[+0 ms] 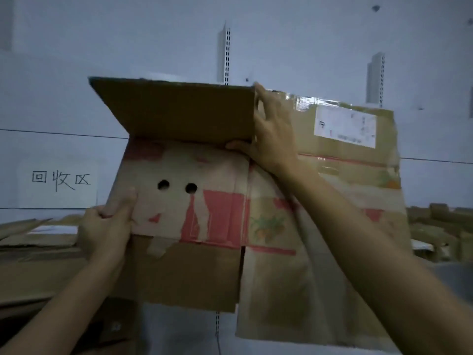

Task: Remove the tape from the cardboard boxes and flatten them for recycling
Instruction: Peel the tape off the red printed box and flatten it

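Two hands hold a cardboard box (256,201) aloft: left hand (107,226) grasping its left edge, right hand (271,134) gripping the raised top flap (176,111), which might tear where clear tape (307,101) remains.

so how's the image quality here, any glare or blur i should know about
Head view: dim, bluish and soft all over. Glare shows on the clear tape along the top edge of the cardboard box. The white shipping label is too blurred to read, while the paper sign on the wall is legible. Left hand and right hand look slightly smeared. Straight wall lines bow from the wide lens.
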A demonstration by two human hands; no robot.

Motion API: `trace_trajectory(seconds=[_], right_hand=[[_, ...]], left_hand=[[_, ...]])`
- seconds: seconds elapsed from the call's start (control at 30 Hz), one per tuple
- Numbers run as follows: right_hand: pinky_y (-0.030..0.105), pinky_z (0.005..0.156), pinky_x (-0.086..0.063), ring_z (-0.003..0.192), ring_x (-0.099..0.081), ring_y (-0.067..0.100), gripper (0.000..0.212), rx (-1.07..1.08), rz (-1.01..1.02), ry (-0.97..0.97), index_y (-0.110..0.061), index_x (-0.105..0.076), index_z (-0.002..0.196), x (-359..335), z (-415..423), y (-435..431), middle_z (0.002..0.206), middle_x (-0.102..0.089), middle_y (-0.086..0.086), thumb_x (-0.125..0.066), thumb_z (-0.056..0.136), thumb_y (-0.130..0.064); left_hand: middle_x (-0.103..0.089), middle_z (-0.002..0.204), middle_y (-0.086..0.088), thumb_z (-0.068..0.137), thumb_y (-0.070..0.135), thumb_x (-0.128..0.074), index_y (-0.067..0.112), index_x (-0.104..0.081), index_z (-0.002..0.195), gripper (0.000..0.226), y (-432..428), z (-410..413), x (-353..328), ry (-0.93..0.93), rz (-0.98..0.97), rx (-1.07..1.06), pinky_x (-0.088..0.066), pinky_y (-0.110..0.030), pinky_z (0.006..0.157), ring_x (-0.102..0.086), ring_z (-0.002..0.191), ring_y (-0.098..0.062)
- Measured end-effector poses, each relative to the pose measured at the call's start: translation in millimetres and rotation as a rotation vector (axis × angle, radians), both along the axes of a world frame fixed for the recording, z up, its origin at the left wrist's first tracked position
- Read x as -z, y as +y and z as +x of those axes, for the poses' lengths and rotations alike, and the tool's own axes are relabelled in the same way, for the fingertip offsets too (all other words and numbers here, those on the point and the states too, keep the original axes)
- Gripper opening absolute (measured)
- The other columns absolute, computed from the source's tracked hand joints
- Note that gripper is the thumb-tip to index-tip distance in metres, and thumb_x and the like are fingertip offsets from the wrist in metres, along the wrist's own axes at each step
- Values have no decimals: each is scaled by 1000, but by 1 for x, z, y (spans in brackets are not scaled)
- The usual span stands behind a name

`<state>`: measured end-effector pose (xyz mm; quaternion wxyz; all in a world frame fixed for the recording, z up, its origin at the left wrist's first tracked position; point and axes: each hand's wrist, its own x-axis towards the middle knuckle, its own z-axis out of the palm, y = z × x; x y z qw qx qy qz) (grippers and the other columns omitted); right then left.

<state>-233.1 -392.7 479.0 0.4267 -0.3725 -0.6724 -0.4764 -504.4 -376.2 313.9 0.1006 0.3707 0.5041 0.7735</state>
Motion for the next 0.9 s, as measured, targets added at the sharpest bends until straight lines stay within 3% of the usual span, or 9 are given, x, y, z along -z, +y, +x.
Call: trace_trajectory(seconds=[0.07, 0.13, 0.27, 0.37, 0.47, 0.57, 0.67, 0.8, 0.9], right_hand=[[41, 112, -20, 141, -23, 32, 100, -41, -108, 261, -12, -25, 148, 5, -7, 33, 155, -20, 15, -74, 71, -53], [42, 111, -23, 140, -23, 30, 91, -65, -169, 352, -13, -25, 146, 26, -12, 65, 155, -20, 14, -73, 75, -43], [39, 102, -38, 122, -42, 24, 61, -169, -586, 13, -21, -46, 129, 110, -5, 123, 137, -43, 5, -50, 85, -62], [47, 116, -11, 145, -10, 22, 93, -22, -1017, -234, -27, -12, 151, 189, 8, 155, 159, -9, 0, -32, 79, -81], [48, 117, 1, 146, 5, 17, 103, 1, -1354, -205, -29, 7, 151, 253, 22, 184, 160, 9, -3, -30, 74, -86], [48, 117, 7, 146, 9, 12, 102, -49, -1295, -196, -34, 9, 150, 281, 30, 203, 159, 11, -8, -20, 70, -91], [44, 117, 8, 146, 8, 12, 103, -102, -1230, -149, -34, 8, 149, 279, 29, 213, 159, 9, -6, -18, 68, -92], [42, 115, 11, 144, 17, 13, 104, -175, -1074, -96, -37, 14, 147, 261, 19, 220, 157, 19, -6, -11, 64, -94], [40, 115, 11, 144, 15, 9, 94, -299, -934, -101, -45, 18, 143, 233, -1, 224, 157, 18, -9, -7, 66, -92]], left_hand=[[-59, 86, -6, 71, 71, -64, 13, -57, 91, 62, 19, 4, -6, -10, -22, -26, -40, -32, 58, -56, 78, -27], [-60, 86, -8, 73, 69, -65, 13, -59, 89, 58, 45, 4, -11, -8, -67, -69, -40, -33, 60, -55, 77, -28], [-61, 95, -20, 84, 54, -63, 10, -57, 85, 44, 97, 7, 2, 22, -244, -58, -45, -40, 73, -55, 81, -33], [-61, 115, -23, 89, 39, -62, -2, -60, 111, 47, 125, 13, 33, 56, -391, -4, -46, -39, 83, -58, 95, -37], [-61, 120, -21, 87, 42, -64, 4, -61, 118, 49, 143, 14, 57, 258, -651, 219, -49, -41, 87, -58, 99, -34], [-57, 128, -15, 80, 43, -73, 11, -53, 132, 64, 152, 10, 67, 288, -813, 417, -42, -32, 77, -57, 90, -23], [-64, 116, -7, 83, 34, -71, 17, -63, 114, 37, 159, 11, 55, 263, -699, 423, -42, -26, 66, -58, 81, -14], [-74, 99, -7, 83, 28, -70, 12, -67, 110, 31, 152, 3, 12, 184, -621, 534, -54, -30, 71, -72, 87, -24], [-76, 83, -5, 78, 27, -74, 13, -71, 93, 21, 134, -23, -28, 220, -544, 381, -54, -22, 55, -73, 69, -18]])
